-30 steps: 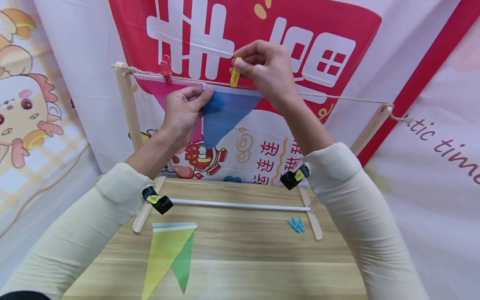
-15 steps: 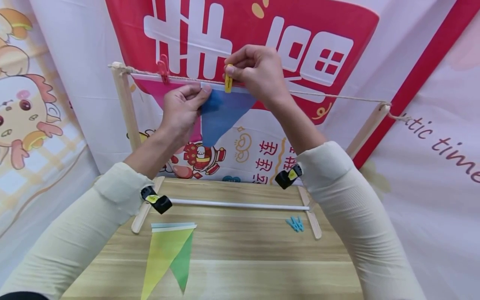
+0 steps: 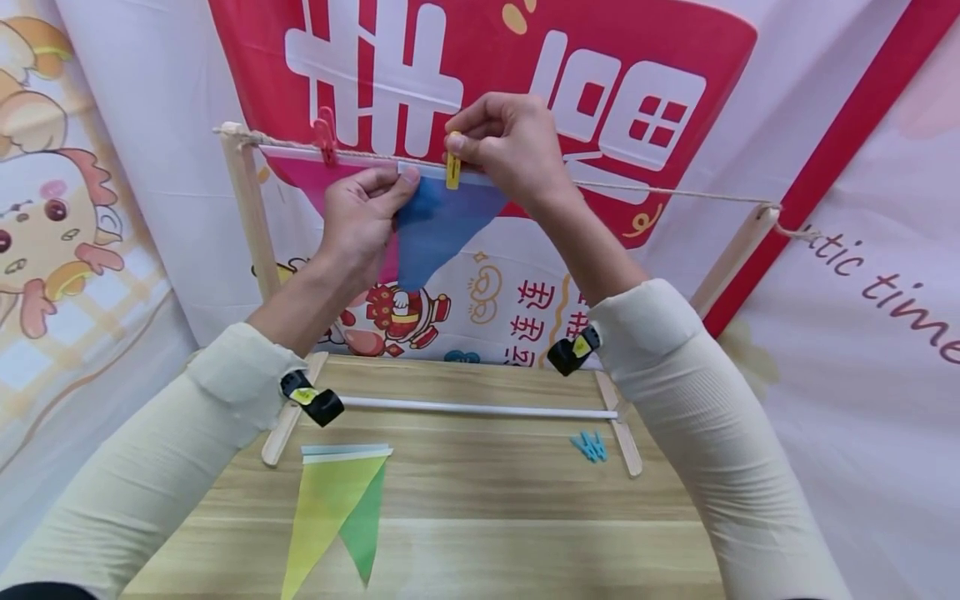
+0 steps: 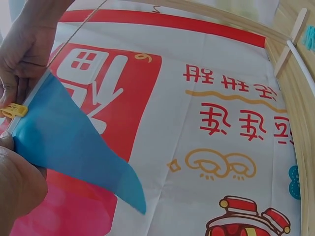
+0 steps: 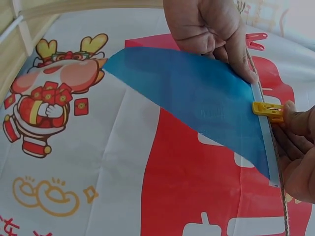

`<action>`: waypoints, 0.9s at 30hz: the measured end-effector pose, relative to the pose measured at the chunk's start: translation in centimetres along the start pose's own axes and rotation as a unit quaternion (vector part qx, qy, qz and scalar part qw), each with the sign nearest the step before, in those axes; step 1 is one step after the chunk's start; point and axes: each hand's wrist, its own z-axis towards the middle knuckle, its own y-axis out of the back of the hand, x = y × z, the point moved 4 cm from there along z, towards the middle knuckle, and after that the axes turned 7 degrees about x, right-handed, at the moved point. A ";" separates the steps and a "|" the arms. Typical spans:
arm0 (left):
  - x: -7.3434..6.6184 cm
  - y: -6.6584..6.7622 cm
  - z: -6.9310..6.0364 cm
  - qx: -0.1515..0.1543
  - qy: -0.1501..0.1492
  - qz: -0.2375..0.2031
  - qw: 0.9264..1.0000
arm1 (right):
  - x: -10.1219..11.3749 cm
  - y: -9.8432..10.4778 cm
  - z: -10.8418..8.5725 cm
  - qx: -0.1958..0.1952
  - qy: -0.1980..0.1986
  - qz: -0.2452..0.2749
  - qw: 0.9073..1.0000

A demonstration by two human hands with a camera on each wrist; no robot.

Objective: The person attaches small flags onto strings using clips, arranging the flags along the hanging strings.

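My left hand (image 3: 363, 212) pinches the upper left corner of a blue triangular pennant (image 3: 442, 225) at the twine (image 3: 675, 193). In my right hand (image 3: 513, 146) a yellow clothespin (image 3: 453, 171) is pinched between thumb and fingers. As the right wrist view shows, the clothespin (image 5: 268, 111) straddles the white top edge of the blue pennant (image 5: 197, 98) along the twine. Left of it a pink pennant (image 3: 300, 171) hangs from the twine under a red clothespin (image 3: 326, 137), partly hidden by my left hand.
Wooden posts (image 3: 251, 212) hold the twine at both ends. Below, a white rod (image 3: 480, 408) joins the stand's feet. On the table (image 3: 525, 517) lie a yellow pennant (image 3: 326, 500), a green pennant (image 3: 365, 525) and blue clothespins (image 3: 590, 447). A printed cloth (image 3: 420, 75) hangs behind.
My right hand has moved left and down, bringing the yellow clothespin onto the blue pennant's top edge. My left hand keeps its pinch on the corner.
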 end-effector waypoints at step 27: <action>0.1 0.0 -0.2 0.013 0.007 -0.005 1.000 | -0.5 0.0 0.1 0.058 -0.005 -0.059 0.997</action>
